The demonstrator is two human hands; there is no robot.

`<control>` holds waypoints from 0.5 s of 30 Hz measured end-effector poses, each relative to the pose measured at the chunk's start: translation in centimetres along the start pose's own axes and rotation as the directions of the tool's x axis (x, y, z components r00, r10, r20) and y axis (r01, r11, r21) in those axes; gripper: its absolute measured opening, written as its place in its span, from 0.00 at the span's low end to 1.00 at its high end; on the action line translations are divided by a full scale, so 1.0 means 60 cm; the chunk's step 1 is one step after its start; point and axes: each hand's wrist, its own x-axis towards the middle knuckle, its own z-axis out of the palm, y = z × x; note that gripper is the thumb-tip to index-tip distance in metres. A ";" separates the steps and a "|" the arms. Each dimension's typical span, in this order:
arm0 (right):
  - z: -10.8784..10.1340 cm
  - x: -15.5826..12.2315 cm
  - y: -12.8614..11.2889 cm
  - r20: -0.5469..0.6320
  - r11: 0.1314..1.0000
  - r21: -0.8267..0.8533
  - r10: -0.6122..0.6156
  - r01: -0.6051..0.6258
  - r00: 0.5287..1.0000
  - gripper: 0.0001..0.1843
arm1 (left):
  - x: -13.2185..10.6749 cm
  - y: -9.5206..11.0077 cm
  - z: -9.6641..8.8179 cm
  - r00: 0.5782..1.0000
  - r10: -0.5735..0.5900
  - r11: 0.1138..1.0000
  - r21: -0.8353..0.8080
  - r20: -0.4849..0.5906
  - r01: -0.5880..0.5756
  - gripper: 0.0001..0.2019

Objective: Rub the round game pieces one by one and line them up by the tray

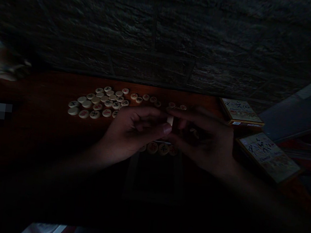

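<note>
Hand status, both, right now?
Left hand: closed, pinching a cream round plastic-looking game disc, seen edge-on.
Right hand: closed, fingertips on that same disc.

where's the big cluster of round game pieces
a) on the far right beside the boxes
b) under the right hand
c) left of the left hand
C: the cluster of round xiangqi pieces lies on the reddish wooden table, left of the left hand, while that hand and the right hand pinch a pale piece between them.
</note>
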 end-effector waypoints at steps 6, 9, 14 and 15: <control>-0.002 -0.002 0.004 -0.006 1.000 -0.020 -0.011 0.011 1.000 0.18 | 0.001 -0.008 -0.004 0.998 0.056 0.997 -0.051 0.022 -0.055 0.10; -0.002 -0.002 0.002 0.000 1.000 -0.005 -0.005 0.005 1.000 0.18 | 0.000 -0.005 -0.003 1.000 0.025 0.999 -0.040 0.008 -0.025 0.09; -0.001 -0.001 -0.001 -0.003 1.000 -0.015 -0.008 0.008 1.000 0.18 | -0.002 0.003 0.001 1.000 -0.016 0.999 -0.034 0.004 0.016 0.09; -0.001 -0.001 -0.001 0.000 1.000 -0.011 -0.009 0.009 1.000 0.18 | -0.002 0.003 0.001 1.000 -0.009 0.999 -0.033 0.002 0.009 0.09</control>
